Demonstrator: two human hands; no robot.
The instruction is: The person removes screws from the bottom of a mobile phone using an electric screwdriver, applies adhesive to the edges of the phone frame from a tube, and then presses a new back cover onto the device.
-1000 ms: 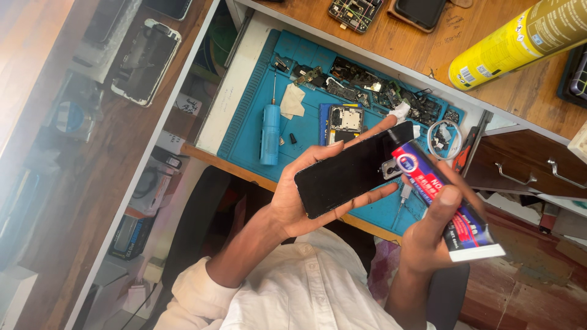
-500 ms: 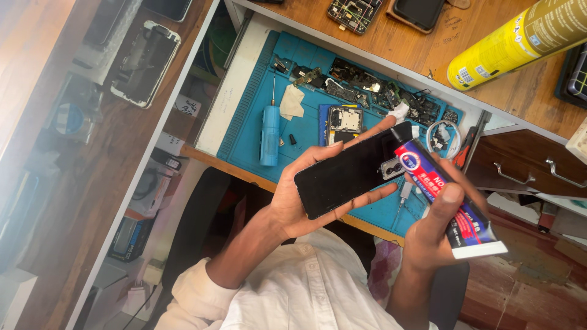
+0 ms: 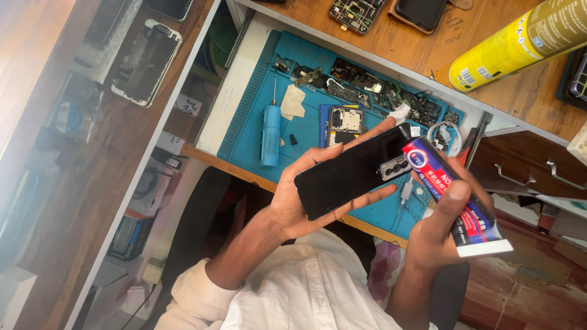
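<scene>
the wooden desk (image 3: pixel 391 36) is stretching across the top, and just below it the blue repair mat (image 3: pixel 306 73) is lying in a white tray, crowded with loose phone parts. a yellow spray can (image 3: pixel 520 43) is lying on its side on the wood, well apart from the hands. on the mat a blue electric screwdriver (image 3: pixel 269 131) is resting beside an opened phone chassis (image 3: pixel 343 121).

the left hand (image 3: pixel 299 201) is cradling a black smartphone (image 3: pixel 351 174), back side up with its camera cluster showing toward the right end; the fingers (image 3: pixel 367 198) are curling under the lower edge and the thumb is pressing on the upper edge, so the grip is clamped on the phone. the right hand (image 3: pixel 443 223) is wrapping shut around a red, blue and white glue tube (image 3: pixel 455 198), thumb on top, nozzle end pointing up toward the phone's camera end.

compared with half a second ago, the tube is sitting slightly lower and closer to the phone's right end, while the phone is barely shifting. judging by that, the tube's tip is being lined up at the phone's edge, though the tip itself is hidden behind the phone.
</scene>
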